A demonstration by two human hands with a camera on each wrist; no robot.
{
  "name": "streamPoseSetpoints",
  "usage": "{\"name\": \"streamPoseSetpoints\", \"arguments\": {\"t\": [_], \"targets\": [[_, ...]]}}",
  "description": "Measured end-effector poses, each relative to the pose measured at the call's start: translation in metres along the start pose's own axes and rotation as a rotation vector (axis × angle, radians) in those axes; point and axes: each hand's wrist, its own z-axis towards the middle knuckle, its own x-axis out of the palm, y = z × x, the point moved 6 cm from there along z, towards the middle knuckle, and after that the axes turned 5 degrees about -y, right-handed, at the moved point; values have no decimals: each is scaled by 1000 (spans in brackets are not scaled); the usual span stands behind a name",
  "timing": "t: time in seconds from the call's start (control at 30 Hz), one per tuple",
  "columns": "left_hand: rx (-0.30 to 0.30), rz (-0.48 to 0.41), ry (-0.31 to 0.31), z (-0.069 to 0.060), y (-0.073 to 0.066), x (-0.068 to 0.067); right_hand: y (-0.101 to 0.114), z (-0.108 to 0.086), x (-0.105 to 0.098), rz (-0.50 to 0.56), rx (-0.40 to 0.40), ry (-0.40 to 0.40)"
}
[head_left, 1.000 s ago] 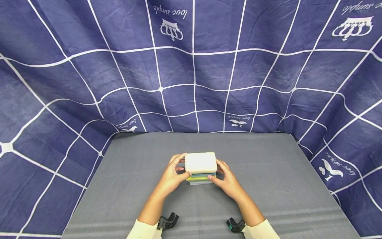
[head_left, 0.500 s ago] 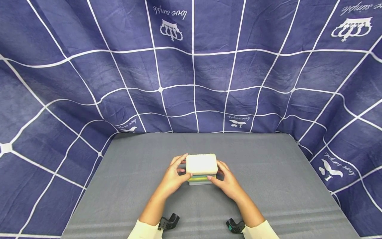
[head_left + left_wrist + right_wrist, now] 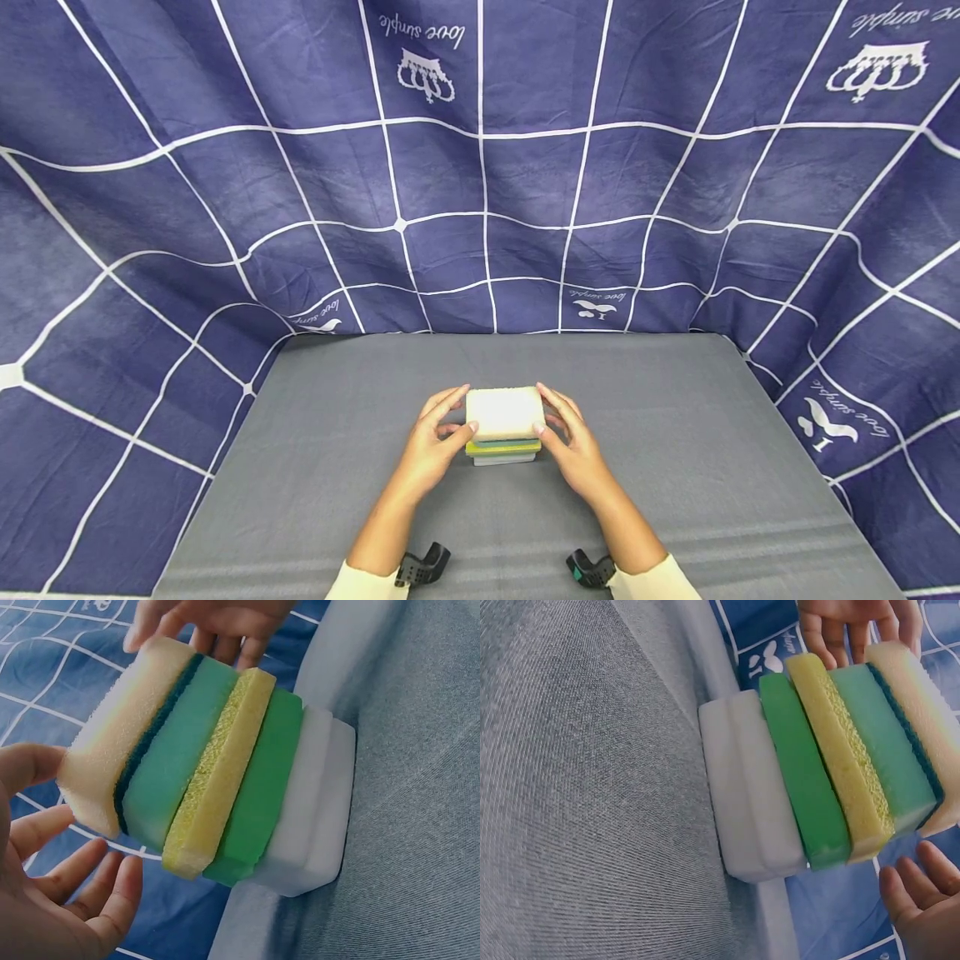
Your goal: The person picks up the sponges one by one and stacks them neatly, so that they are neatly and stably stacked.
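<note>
A stack of sponges stands on the grey table. On top lies a cream sponge (image 3: 505, 414). Beneath it come a teal sponge (image 3: 180, 754) with a dark blue layer, a yellow sponge (image 3: 225, 776), a green sponge (image 3: 806, 776) and a white block (image 3: 750, 791) with a seam, at the bottom. My left hand (image 3: 437, 442) holds the left end of the cream sponge, thumb at the near corner and forefinger at the far one. At the opposite end my right hand (image 3: 573, 446) holds it likewise. The other fingers stay off the lower layers.
The grey cloth-covered table (image 3: 360, 383) reaches around the stack. A blue curtain (image 3: 525, 175) with white grid lines hangs behind and at both sides. Black wrist cameras sit on both wrists.
Both thumbs have moved up from the lower layers to the cream sponge's near corners. My right forefinger has shifted to its far corner. The stack has barely moved.
</note>
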Motion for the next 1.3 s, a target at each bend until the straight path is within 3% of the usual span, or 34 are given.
{"name": "streamPoseSetpoints", "arguments": {"t": [0.3, 0.53, 1.0, 1.3], "targets": [[-67, 32, 1, -3, 5, 3, -1, 0, 1, -13, 59, -17], [-71, 37, -3, -4, 8, 5, -6, -1, 1, -68, 112, -10], [-48, 15, -12, -3, 8, 1, -4, 3, 1, 2, 48, -24], [-7, -46, -79, -2, -4, -19, 7, 11, -10, 17, -20, -51]]}}
